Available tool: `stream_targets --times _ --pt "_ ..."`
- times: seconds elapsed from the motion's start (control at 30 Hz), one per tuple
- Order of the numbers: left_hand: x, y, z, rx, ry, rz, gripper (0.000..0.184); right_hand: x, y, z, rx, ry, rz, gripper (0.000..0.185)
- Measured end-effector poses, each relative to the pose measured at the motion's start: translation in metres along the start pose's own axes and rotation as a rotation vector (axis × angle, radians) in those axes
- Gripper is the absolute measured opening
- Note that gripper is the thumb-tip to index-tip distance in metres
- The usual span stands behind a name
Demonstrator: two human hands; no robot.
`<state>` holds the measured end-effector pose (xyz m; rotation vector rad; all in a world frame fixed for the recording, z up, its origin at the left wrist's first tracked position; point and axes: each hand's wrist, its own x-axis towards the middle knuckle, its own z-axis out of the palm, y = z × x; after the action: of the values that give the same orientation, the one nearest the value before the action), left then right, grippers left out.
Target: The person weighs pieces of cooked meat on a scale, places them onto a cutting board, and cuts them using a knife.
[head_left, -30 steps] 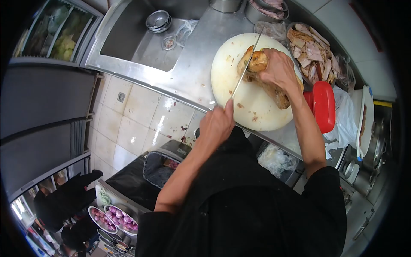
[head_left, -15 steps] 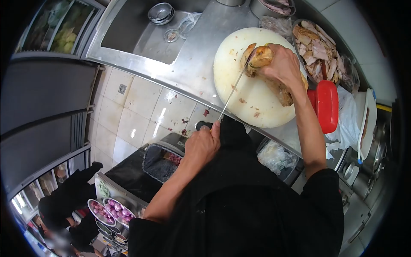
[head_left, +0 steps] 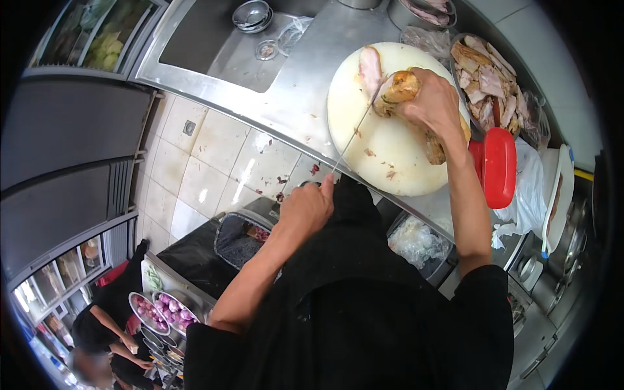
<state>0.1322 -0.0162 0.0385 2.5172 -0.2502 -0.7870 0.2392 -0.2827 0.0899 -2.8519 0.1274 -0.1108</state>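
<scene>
I see the left hand (head_left: 305, 207) gripping a knife (head_left: 354, 135), the right hand (head_left: 434, 102) clasping browned meat (head_left: 399, 86) on the board (head_left: 396, 170).

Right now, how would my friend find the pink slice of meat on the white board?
Find the steel counter, then the round white board on it. Near the board's top edge in the picture lies the pink slice. It's flat and pale, unlike the thick browned chunk that the right hand holds.

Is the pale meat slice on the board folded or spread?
Spread: the slice lies open on the white board, no fold visible.
</scene>
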Motion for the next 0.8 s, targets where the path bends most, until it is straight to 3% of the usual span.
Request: stream_targets --times 0.07,0.17,0.27,0.4,0.47,0.53,0.6,0.67,0.77,0.8 --pt "-0.004 -0.001 0.005 -0.044 -0.003 -0.097 0.065 -0.002 0.006 0.007 0.007 0.029 -0.021 0.052" --pt "0.023 0.026 -0.012 -0.001 -0.002 0.066 0.066 -0.006 0.003 0.01 -0.016 0.066 -0.058 0.05" --pt "0.04 0.032 -0.009 0.001 -0.048 -0.17 0.054 -0.01 -0.005 0.006 -0.018 0.06 -0.045 0.048" --pt "-0.012 0.011 -0.016 -0.014 -0.032 -0.072 0.07 -0.016 -0.01 0.004 -0.037 0.121 -0.001 0.048" --pt "-0.032 -0.004 -0.011 0.018 -0.082 -0.239 0.069 -0.02 -0.012 0.005 -0.03 0.154 -0.026 0.048" --pt "-0.022 -0.007 -0.005 0.088 -0.055 -0.026 0.07 -0.03 -0.019 0.006 -0.023 0.148 -0.059 0.049" --pt "0.002 0.0 -0.006 0.061 0.011 -0.003 0.07 -0.046 -0.025 0.012 -0.034 0.228 -0.153 0.05" --pt "0.028 0.02 -0.005 -0.07 0.103 -0.164 0.069 -0.067 -0.028 0.025 -0.044 0.298 -0.241 0.055" --pt "0.029 0.013 -0.012 -0.216 0.08 -0.087 0.072 -0.092 -0.053 0.026 -0.138 0.266 -0.211 0.059" --pt "0.018 0.017 -0.025 -0.242 0.087 -0.155 0.072 -0.1 -0.057 0.03 -0.146 0.265 -0.226 0.058"
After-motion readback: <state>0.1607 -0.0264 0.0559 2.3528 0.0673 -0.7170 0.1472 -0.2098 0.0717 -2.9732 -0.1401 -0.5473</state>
